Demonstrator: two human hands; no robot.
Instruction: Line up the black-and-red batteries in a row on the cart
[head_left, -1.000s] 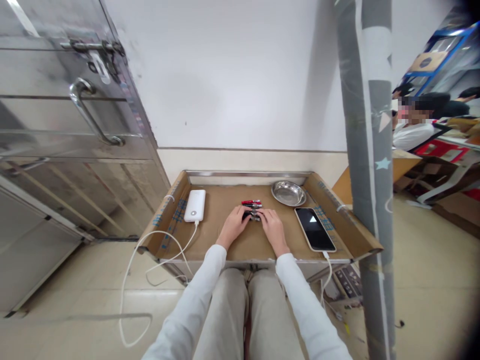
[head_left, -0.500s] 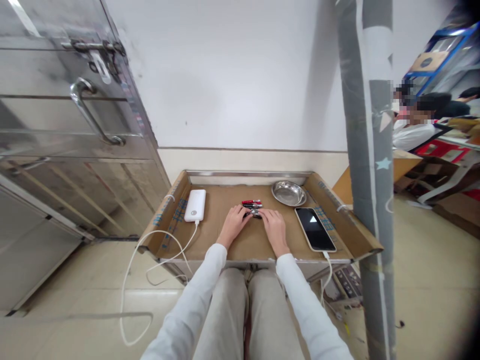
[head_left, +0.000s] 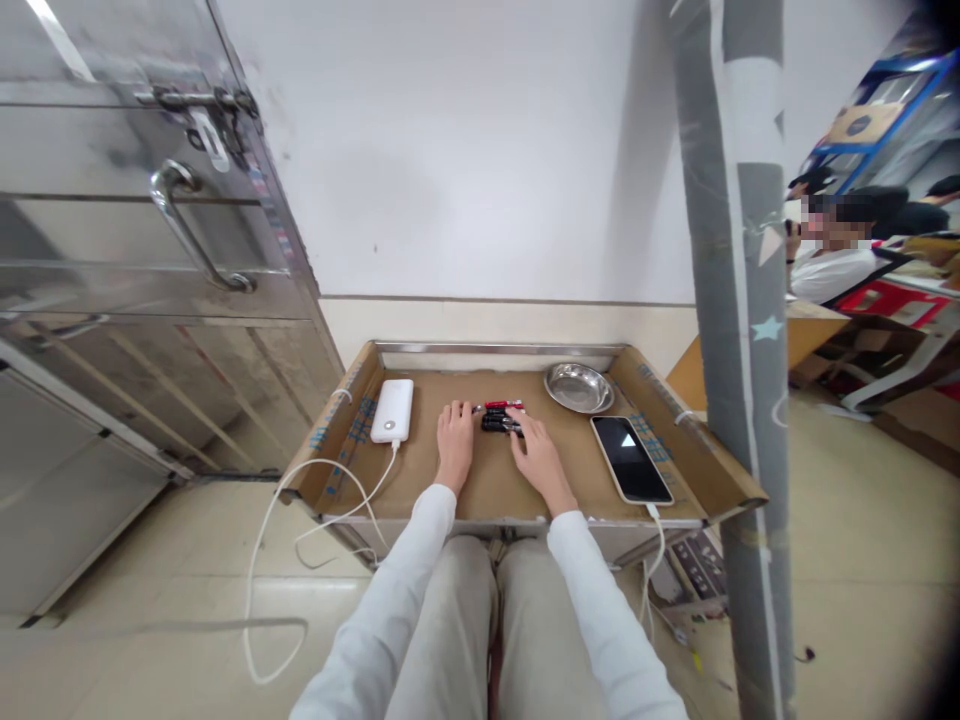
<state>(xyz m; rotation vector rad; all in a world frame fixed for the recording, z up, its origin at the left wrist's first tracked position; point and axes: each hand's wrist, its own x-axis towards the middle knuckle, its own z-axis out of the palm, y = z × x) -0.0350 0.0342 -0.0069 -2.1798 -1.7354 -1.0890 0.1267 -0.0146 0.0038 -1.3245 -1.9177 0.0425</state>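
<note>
A small heap of pens (head_left: 501,414), red, black and silver, lies in the middle of a cardboard-lined tray table (head_left: 352,420). My left hand (head_left: 454,440) lies flat on the cardboard just left of the heap, fingers stretched out, with nothing in it. My right hand (head_left: 534,448) rests to the right of the heap. Its fingertips touch the near black pens, the fingers slightly bent and apart, gripping nothing that I can see.
A white power bank (head_left: 392,410) with a cable trailing off the front lies at the left. A steel dish (head_left: 578,387) stands at the back right, a phone (head_left: 631,459) in front of it. A grey pole (head_left: 739,300) stands at right, a metal door at left.
My left hand has slid left, away from the pens, and flattened on the cardboard. My right hand has shifted slightly left, still at the pens. The view moved a little.
</note>
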